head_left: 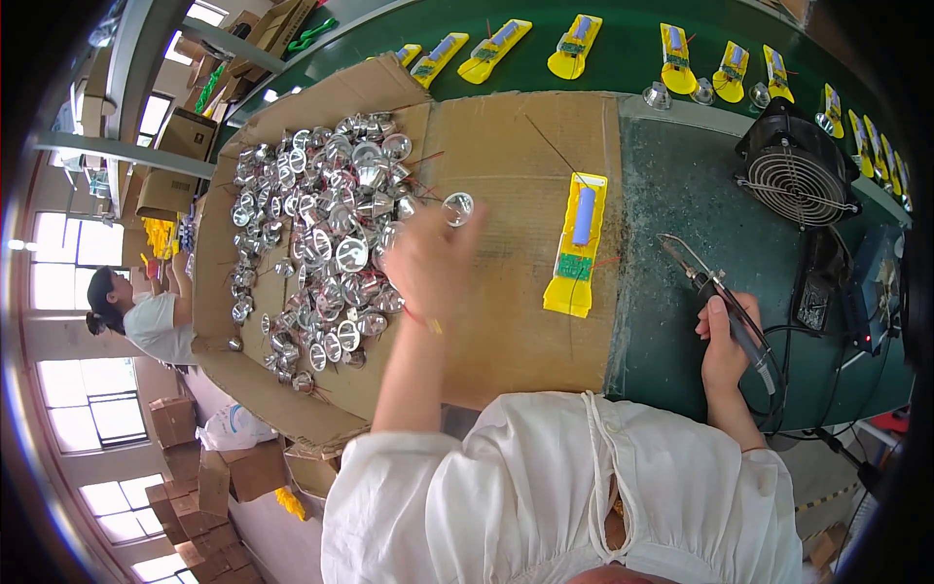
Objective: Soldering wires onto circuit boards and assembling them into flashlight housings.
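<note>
My left hand [428, 255], a little smeared by motion, is closed on a shiny reflector cup [458, 209] at its fingertips. It is over the edge where a heap of silver reflector cups [336, 229] with thin wires meets the flat cardboard. My right hand [727, 336] grips a soldering iron [741, 336], whose tip points up and left over the green bench. Between the two hands lies a yellow plastic housing [567, 295] on the cardboard sheet [506, 321]. A blue cylindrical battery [584, 216] and a green circuit board [575, 267] with thin wires are inside it.
An open cardboard box [292, 409] contains the heap. Several yellow housings [675, 73] line the green conveyor at the back, with a few reflectors beside them. A black fan [798, 170] and a soldering station [873, 292] stand right. Another person [151, 316] works far left.
</note>
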`<action>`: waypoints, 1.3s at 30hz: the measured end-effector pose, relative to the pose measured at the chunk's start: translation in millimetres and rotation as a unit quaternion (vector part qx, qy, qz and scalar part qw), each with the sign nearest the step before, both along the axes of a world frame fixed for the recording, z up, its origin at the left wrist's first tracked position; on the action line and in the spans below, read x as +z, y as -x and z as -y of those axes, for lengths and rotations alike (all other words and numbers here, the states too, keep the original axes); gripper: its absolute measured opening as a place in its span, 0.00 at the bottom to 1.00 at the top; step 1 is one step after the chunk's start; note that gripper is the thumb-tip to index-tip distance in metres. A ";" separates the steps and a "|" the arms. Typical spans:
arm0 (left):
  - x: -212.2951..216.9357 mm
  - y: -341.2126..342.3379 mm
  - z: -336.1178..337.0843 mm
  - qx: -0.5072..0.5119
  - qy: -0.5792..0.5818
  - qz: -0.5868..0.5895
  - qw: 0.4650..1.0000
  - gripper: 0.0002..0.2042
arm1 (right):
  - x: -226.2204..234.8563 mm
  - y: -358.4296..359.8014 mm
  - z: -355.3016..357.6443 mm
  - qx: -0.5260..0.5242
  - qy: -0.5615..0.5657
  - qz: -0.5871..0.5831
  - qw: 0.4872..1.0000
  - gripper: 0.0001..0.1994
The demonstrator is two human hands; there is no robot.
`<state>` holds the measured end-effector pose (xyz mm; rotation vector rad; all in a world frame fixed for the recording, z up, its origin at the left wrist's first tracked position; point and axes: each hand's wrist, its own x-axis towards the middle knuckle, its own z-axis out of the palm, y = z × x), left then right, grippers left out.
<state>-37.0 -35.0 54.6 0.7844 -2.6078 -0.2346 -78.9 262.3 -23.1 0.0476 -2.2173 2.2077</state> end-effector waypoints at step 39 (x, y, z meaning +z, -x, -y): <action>-52.9 -24.5 -52.1 -0.182 -0.333 -0.040 0.924 0.05 | 23.9 -39.0 41.3 0.173 -0.065 -0.051 0.981 0.08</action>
